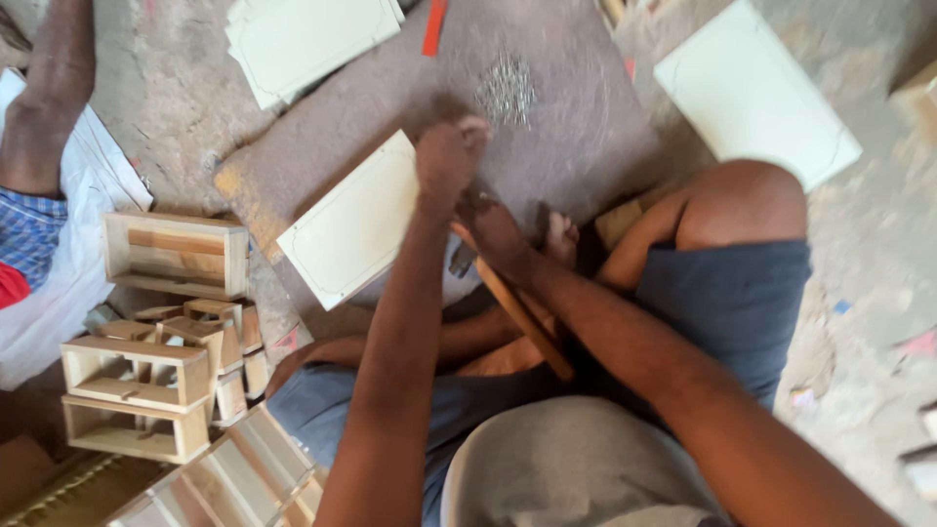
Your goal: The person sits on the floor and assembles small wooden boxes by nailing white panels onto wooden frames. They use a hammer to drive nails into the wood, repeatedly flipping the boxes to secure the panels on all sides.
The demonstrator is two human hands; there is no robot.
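Left hand (449,156): reached far over the work, fingers bunched and closed at the top right edge of a cream rectangular panel (356,220); what it pinched was too blurred to tell. Right hand (493,229): clenched around a wooden-handled hammer (522,322), the handle slanting near and to the right across the lap, the head hidden beneath the hand.

Cream rectangular panel: lay tilted on a flat grey-brown work board (576,137), a thin line scored just inside its border, its near right corner hidden behind the left forearm.

Pile of small nails (506,90): on the work board, just beyond the left hand.

Stack of cream panels (303,39): far left, on the floor. Single cream panel (756,93): far right, on the floor.

Open wooden box frames (161,322): grouped at the left, several stacked, one standing alone farther off.

Person's bent knee (742,205): right of the hands, in blue-grey shorts.

Another person's leg (49,98): far left corner, beside white cloth.
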